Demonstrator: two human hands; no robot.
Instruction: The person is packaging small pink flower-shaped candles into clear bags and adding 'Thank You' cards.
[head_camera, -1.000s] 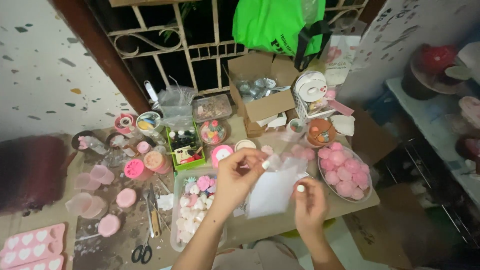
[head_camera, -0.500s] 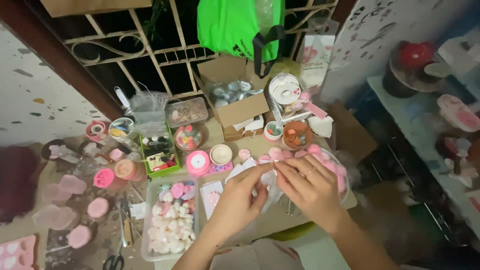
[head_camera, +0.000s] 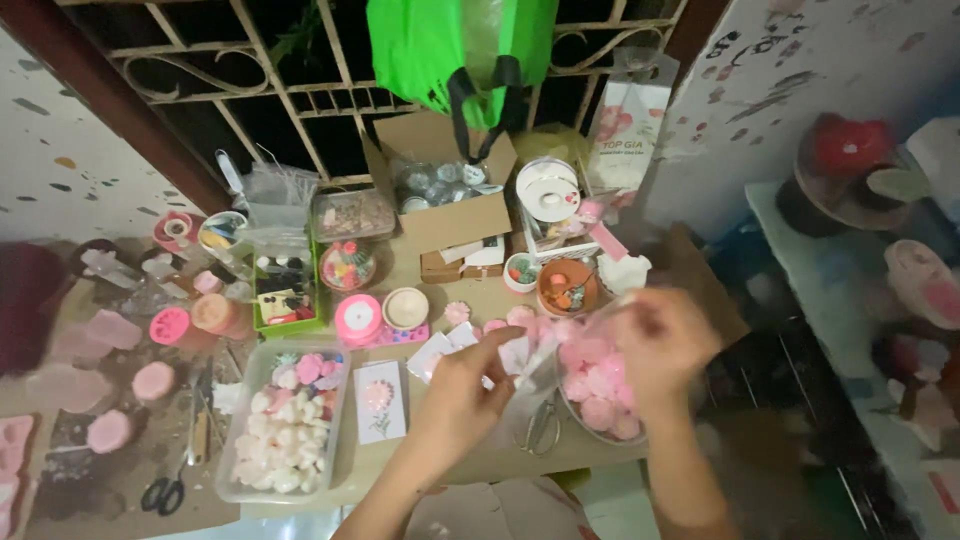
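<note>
The hands are drawing apart since a moment ago: the left hand (head_camera: 462, 385) is pinching a clear bag (head_camera: 530, 375), the blurred right hand (head_camera: 665, 340) is lifting over the pink-flower bowl (head_camera: 600, 395). A cardboard box (head_camera: 450, 205) is sitting behind on the counter (head_camera: 480, 300), under a green bag (head_camera: 450, 45).

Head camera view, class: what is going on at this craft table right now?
A person works over a crowded table of craft supplies. The left hand holds a small clear plastic bag, while the right hand, blurred by motion, hovers over a bowl of pink flower pieces. Nearby sit a clear tray of white and pink pieces, a small flower card, a pink ribbon roll and an open cardboard box.
</note>
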